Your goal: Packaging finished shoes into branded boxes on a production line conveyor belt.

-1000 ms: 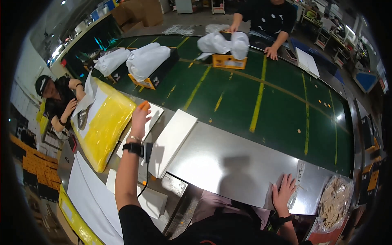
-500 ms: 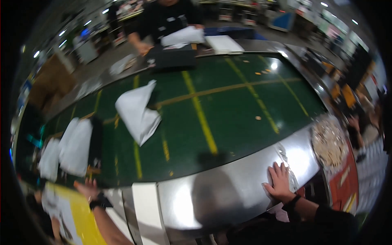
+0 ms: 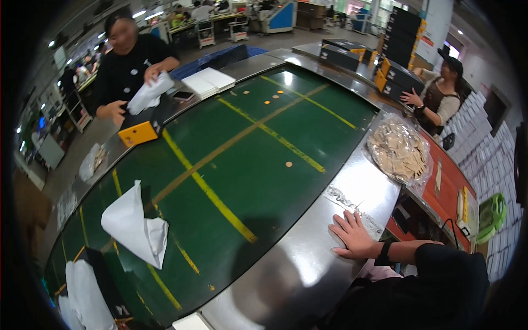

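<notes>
My right hand (image 3: 353, 235) lies flat on the shiny metal border (image 3: 313, 242) of the table, fingers spread, holding nothing. Just beyond its fingertips is a crumpled clear plastic strip (image 3: 357, 212). My left hand is not in view. On the green belt surface (image 3: 242, 176) lies a loose sheet of white wrapping paper (image 3: 137, 228), creased and folded over. Nearer the lower left, a dark open box (image 3: 102, 275) has white paper (image 3: 82, 294) spilling out of it. Part of a white board or card (image 3: 191, 322) shows at the lower edge.
Across the table a person handles white paper (image 3: 148, 93) over a black and orange box (image 3: 140, 132), beside a white stack (image 3: 209, 82). A bag of tan pieces (image 3: 399, 148) rests at right. Another person at far right holds black boxes (image 3: 399, 82). Small discs (image 3: 289, 164) dot the belt.
My view has swung right, so the scene shifts left and the person at far right shows clearly. My left hand has gone out of view. My right hand remains flat on the metal border.
</notes>
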The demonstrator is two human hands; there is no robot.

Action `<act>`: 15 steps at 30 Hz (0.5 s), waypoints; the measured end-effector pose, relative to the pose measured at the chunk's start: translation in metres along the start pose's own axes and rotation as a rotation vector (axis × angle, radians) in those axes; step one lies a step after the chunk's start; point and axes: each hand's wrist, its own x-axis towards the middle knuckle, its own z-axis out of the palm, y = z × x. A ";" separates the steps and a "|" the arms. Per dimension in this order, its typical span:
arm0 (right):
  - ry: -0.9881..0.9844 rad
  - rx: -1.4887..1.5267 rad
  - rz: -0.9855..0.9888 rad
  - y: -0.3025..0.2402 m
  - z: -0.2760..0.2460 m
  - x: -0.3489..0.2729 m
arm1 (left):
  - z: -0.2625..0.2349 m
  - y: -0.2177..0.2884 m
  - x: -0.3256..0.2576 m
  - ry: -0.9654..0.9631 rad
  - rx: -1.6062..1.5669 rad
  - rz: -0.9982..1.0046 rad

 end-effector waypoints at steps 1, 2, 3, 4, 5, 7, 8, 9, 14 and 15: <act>0.002 0.010 -0.010 0.001 0.000 0.000 | 0.026 -0.010 -0.006 -0.035 0.008 -0.016; 0.004 0.025 -0.025 0.003 0.000 0.000 | 0.051 -0.015 -0.014 -0.068 0.016 -0.024; 0.019 0.024 -0.008 0.005 0.002 -0.003 | 0.085 -0.034 -0.033 -0.108 0.021 -0.051; 0.028 0.015 0.029 0.006 -0.002 -0.006 | 0.119 -0.048 -0.064 -0.145 0.025 -0.072; 0.017 0.029 0.009 0.006 -0.004 -0.004 | 0.148 -0.049 -0.105 -0.172 0.032 -0.073; 0.027 0.041 -0.026 0.008 -0.004 -0.003 | 0.203 -0.049 -0.198 -0.217 0.041 -0.066; 0.033 0.042 -0.013 0.011 -0.003 -0.004 | 0.229 -0.053 -0.249 -0.239 0.045 -0.066; 0.061 0.043 -0.050 0.007 -0.002 -0.001 | 0.244 -0.040 -0.302 -0.241 0.044 -0.039; 0.072 0.032 -0.057 0.004 -0.001 -0.001 | 0.331 -0.075 -0.586 -0.299 0.079 -0.029; 0.054 0.037 -0.051 0.003 -0.003 -0.002 | 0.336 -0.076 -0.610 -0.317 0.085 -0.029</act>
